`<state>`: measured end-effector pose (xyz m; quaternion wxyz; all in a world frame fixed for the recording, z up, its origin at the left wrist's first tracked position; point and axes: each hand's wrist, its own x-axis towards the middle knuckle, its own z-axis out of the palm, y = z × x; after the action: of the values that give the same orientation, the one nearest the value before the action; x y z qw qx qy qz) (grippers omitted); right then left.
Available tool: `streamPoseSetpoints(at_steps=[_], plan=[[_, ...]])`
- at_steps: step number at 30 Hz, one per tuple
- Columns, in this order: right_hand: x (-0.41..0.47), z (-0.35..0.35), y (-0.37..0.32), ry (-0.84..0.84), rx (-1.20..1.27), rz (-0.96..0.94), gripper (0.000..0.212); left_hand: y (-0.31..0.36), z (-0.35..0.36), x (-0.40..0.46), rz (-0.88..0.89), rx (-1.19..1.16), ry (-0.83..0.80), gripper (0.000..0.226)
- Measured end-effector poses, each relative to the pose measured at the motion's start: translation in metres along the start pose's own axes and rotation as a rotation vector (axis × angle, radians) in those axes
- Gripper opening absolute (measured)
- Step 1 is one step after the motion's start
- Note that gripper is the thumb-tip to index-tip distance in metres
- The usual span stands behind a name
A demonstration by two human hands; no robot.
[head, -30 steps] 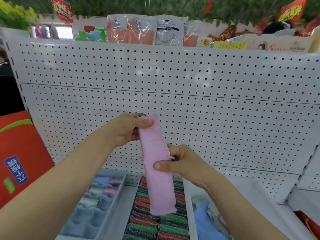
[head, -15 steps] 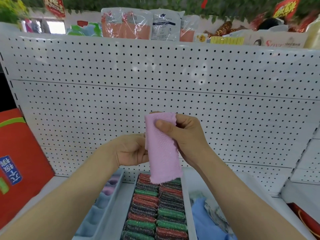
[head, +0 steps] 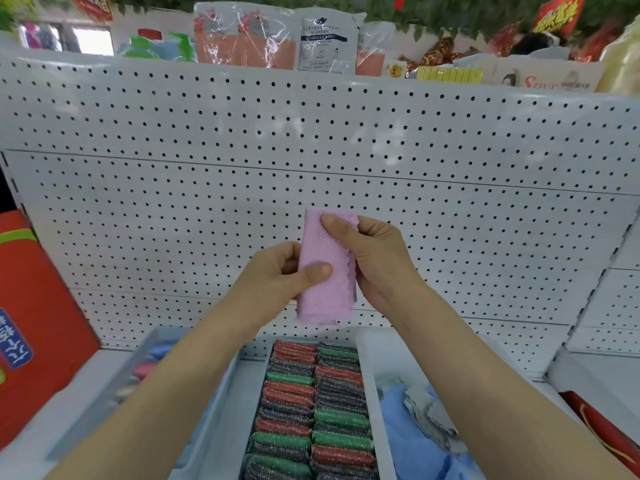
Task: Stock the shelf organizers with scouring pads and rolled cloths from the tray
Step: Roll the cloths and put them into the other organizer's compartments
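- A red box (head: 38,327) stands at far left on the shelf.
- A grey organizer (head: 114,386) with rolled cloths (head: 147,368) sits under my left forearm.
- My left hand (head: 277,275) pinches the pink cloth's (head: 323,268) lower left side, thumb across the front.
- The cloth hangs upright before the pegboard (head: 450,188), above the scouring pads (head: 311,410).
- My right hand (head: 374,258) grips its top right edge, thumb on front.
- A tray (head: 367,355) at right holds loose blue cloths (head: 408,434).
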<state>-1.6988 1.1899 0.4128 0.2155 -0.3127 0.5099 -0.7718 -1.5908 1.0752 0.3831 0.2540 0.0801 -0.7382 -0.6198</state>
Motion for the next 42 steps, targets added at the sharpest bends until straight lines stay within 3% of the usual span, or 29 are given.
streamPoseSetpoints(at_steps=[5, 9, 12, 15, 19, 22, 25, 29, 34, 39, 42], plan=[[-0.006, 0.001, 0.000, -0.173, -0.135, 0.204, 0.018, -0.011, -0.011, -0.006, -0.022, 0.040, 0.081, 0.029], [-0.015, 0.002, 0.008, -0.201, -0.279, 0.320, 0.048, -0.018, -0.021, -0.012, -0.050, 0.034, 0.156, 0.028], [-0.023, 0.009, 0.017, -0.185, -0.290, 0.334, 0.068, -0.020, -0.025, -0.016, -0.055, 0.066, 0.203, 0.024], [-0.029, 0.018, 0.024, -0.142, -0.315, 0.254, 0.078, -0.020, -0.030, -0.019, -0.086, 0.086, 0.236, 0.034], [-0.031, 0.025, 0.029, -0.080, -0.354, 0.131, 0.061, -0.020, -0.046, -0.025, -0.073, -0.007, 0.160, 0.051], [-0.037, 0.032, 0.031, -0.125, -0.358, 0.113, 0.041, -0.017, -0.055, -0.029, 0.011, 0.031, 0.103, 0.048], [-0.042, 0.039, 0.035, -0.106, -0.459, 0.074, 0.040, -0.015, -0.060, -0.031, 0.054, 0.062, 0.085, 0.040], [-0.044, 0.034, 0.034, -0.032, -0.556, 0.039, 0.037, -0.014, -0.060, -0.031, 0.040, 0.181, -0.062, 0.045], [-0.041, 0.022, 0.025, -0.082, -0.596, 0.041, 0.032, -0.010, -0.052, -0.023, 0.066, 0.451, -0.013, 0.041], [-0.035, 0.003, 0.015, -0.083, -0.610, 0.024, 0.029, -0.002, -0.040, -0.016, 0.103, 0.507, -0.049, 0.004], [-0.031, -0.008, 0.011, -0.042, -0.620, 0.026, 0.019, 0.000, -0.033, -0.007, 0.022, 0.448, -0.076, 0.015]])
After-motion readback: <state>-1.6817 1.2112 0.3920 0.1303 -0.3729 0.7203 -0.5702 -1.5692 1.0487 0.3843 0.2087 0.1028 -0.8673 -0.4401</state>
